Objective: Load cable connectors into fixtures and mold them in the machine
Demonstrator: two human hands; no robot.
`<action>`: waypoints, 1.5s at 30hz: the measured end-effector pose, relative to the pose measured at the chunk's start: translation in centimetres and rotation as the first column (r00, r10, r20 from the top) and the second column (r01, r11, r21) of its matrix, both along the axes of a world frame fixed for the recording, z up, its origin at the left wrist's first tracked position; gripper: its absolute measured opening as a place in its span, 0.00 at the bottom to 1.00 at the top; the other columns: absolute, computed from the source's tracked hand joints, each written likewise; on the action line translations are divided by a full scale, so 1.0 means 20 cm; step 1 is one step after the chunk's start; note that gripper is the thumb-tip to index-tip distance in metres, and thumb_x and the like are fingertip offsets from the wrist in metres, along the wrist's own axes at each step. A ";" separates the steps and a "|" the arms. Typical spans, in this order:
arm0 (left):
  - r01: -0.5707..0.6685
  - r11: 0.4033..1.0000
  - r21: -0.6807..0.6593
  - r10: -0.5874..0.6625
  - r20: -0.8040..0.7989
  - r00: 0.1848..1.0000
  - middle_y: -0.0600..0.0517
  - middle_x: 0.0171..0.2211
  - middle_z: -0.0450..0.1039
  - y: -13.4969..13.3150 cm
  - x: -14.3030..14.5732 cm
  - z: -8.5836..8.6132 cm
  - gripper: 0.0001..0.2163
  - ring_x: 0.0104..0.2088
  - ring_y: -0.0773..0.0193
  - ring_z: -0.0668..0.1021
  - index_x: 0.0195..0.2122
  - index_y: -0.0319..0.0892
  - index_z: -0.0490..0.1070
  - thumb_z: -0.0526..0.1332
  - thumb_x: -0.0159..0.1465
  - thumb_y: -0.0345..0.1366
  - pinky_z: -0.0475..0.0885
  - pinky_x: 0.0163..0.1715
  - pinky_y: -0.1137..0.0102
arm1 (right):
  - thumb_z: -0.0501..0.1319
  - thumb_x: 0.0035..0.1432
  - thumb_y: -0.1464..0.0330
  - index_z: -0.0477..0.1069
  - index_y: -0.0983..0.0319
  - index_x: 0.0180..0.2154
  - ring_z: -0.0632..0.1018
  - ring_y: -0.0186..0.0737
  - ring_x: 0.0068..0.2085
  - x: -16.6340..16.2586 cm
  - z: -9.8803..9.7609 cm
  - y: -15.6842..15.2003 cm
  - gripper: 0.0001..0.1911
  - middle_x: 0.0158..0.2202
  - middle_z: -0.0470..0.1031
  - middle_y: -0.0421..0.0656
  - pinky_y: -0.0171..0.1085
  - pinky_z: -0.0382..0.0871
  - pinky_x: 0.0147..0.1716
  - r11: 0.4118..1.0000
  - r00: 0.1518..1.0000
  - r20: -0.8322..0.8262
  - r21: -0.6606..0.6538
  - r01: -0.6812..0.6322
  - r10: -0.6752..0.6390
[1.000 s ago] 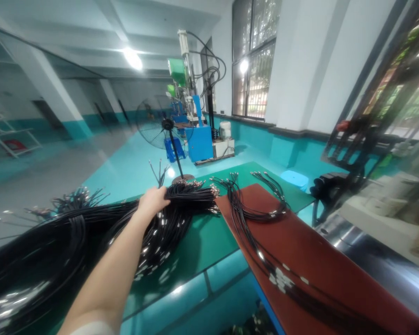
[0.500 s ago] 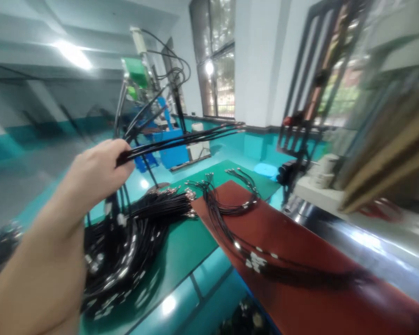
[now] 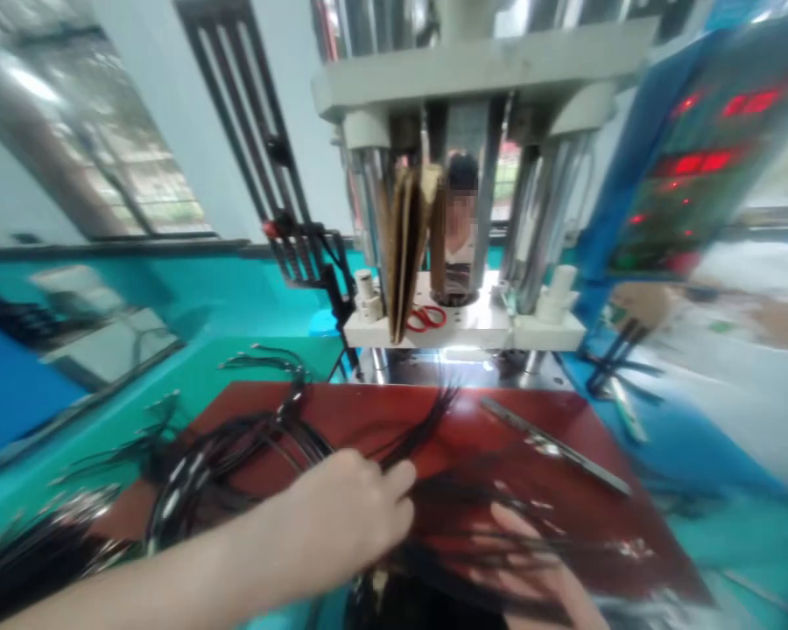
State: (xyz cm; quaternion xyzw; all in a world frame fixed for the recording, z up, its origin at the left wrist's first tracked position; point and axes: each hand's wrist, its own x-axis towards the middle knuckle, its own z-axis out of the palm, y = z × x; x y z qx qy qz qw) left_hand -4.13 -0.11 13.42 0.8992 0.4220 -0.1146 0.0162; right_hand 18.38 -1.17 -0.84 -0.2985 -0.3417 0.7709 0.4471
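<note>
My left hand (image 3: 361,507) is closed on a bundle of black cables (image 3: 426,420) over the red-brown board (image 3: 538,411). Some cable ends stick up past its fingers; other strands run right. At the lower right is my right hand (image 3: 531,569), smeared by motion, its fingers stretched out and apart. Strands of black cable cross in front of its fingers and palm; no firm grip shows. A looped black cable bundle (image 3: 184,481) lies left of my left hand, on the board's left part. Small pale connectors (image 3: 634,549) show near the board's right edge.
Beyond the board stands a press machine (image 3: 486,74) with metal columns. Red-handled scissors (image 3: 426,318) and brown boards (image 3: 407,254) are on its base. A metal bar (image 3: 558,446) lies on the right. A blue control box (image 3: 689,157) stands right. A person shows between the columns.
The view has swung right to face the press. My left hand has brought its raised black cables down over the red-brown board. My right hand has come into view.
</note>
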 end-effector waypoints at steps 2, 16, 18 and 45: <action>0.017 1.000 -0.018 -0.017 -0.052 0.999 0.47 0.36 0.69 0.10 -0.06 -0.11 0.09 0.27 0.63 0.73 0.30 0.42 0.69 0.52 0.55 0.24 0.65 0.27 0.67 | 0.52 0.56 0.55 0.72 0.55 0.43 0.72 0.49 0.47 0.03 0.01 0.03 0.19 0.45 0.74 0.46 0.50 0.61 0.51 0.995 0.989 -0.121 -0.058 0.083 -0.090; 0.254 0.696 -0.672 0.298 0.592 0.749 0.53 0.31 0.70 0.32 0.46 -0.37 0.13 0.27 0.68 0.73 0.42 0.42 0.66 0.53 0.58 0.40 0.69 0.29 0.73 | 0.51 0.60 0.62 0.65 0.52 0.51 0.63 0.42 0.55 0.09 0.05 0.20 0.17 0.54 0.64 0.41 0.45 0.50 0.57 0.933 0.925 0.334 0.357 0.053 -0.180; 0.259 0.568 -0.781 0.433 0.551 0.713 0.56 0.22 0.66 0.38 0.52 -0.44 0.10 0.17 0.72 0.68 0.36 0.40 0.67 0.52 0.57 0.38 0.64 0.17 0.77 | 0.52 0.60 0.61 0.60 0.51 0.54 0.65 0.43 0.53 0.12 0.02 0.23 0.20 0.53 0.65 0.42 0.48 0.53 0.55 0.964 0.981 0.115 0.237 0.124 -0.154; 0.236 0.551 -0.800 0.581 0.571 0.579 0.54 0.22 0.68 0.52 0.77 -0.59 0.07 0.14 0.72 0.68 0.31 0.38 0.65 0.51 0.55 0.35 0.62 0.11 0.78 | 0.52 0.58 0.58 0.68 0.62 0.45 0.77 0.37 0.26 0.28 0.17 0.48 0.18 0.45 0.72 0.49 0.33 0.70 0.19 0.968 0.886 0.403 0.194 0.161 -0.228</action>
